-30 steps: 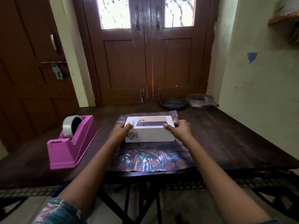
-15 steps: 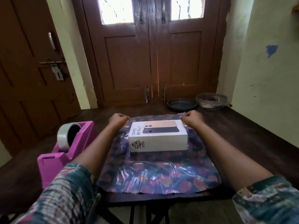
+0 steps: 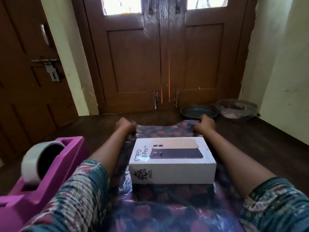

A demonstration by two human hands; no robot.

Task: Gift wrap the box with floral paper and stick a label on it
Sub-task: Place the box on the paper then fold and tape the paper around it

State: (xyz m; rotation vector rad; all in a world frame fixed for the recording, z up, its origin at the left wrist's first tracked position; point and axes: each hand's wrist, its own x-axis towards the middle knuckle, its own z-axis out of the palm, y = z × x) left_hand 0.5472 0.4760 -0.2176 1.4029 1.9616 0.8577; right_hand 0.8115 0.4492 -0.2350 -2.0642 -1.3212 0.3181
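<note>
A white phone box point(image 3: 172, 162) lies flat on a sheet of dark floral paper point(image 3: 167, 205) spread over the wooden table point(image 3: 260, 141). My left hand point(image 3: 124, 125) grips the paper's far left corner. At the far right corner, my right hand point(image 3: 206, 123) grips the paper too. The far edge of the sheet is lifted a little off the table behind the box. Both forearms run along either side of the box.
A pink tape dispenser point(image 3: 41, 178) with a roll of clear tape point(image 3: 33, 163) stands at the left. A dark bowl point(image 3: 199, 113) and a clear plastic container point(image 3: 236, 108) sit at the table's far right, against the wooden doors. A wall borders the right.
My hands left the box's sides and went to the paper's far corners, which they now lift. The camera has come closer and lower over the table.
</note>
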